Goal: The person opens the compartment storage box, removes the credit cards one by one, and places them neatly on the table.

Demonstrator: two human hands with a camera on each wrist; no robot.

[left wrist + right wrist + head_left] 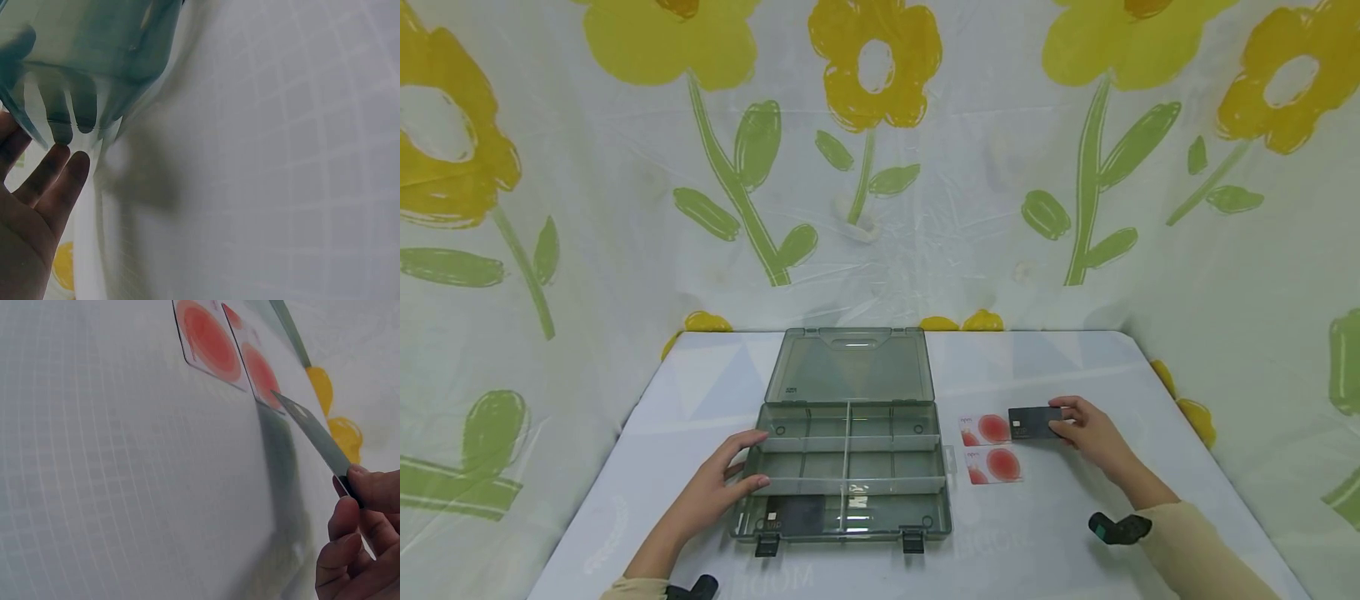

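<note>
A black card (pixel 1033 422) is pinched by its right end between the thumb and fingers of my right hand (pixel 1090 431). In the right wrist view the card (pixel 315 434) is raised and tilted over the table, its shadow below it. Two white cards with red circles, an upper one (pixel 973 432) and a lower one (pixel 976 477), lie to its left. My left hand (pixel 718 479) touches the left side of a grey-green clear plastic box (pixel 895 500) with spread, fairly straight fingers. Another black card (pixel 797 514) lies in the box's front left compartment.
The box lid (pixel 850 371) is folded back onto the table (pixel 1037 533). Clear dividers (pixel 847 462) split the box into several compartments, and two dark latches (pixel 913 542) hang off its front. A flowered curtain (pixel 940 250) stands behind and beside the table.
</note>
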